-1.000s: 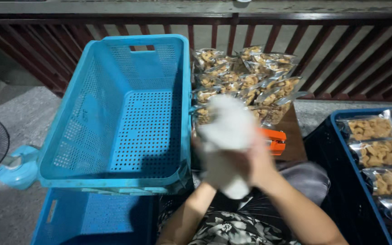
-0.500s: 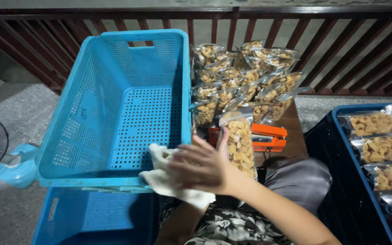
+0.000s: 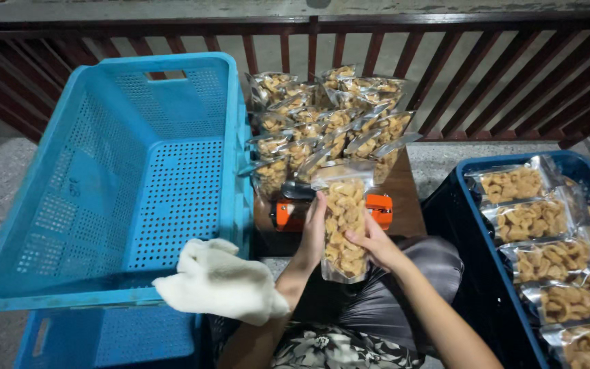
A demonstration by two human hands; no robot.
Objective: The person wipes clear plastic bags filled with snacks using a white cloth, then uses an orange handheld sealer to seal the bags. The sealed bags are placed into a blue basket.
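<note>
Head view: snack bag (image 3: 343, 229) upright, clamped between left hand (image 3: 312, 236) and right hand (image 3: 375, 244).

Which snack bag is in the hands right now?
The clear snack bag held upright between both hands, in front of the orange sealer; the others lie piled behind or in the dark crate.
</note>
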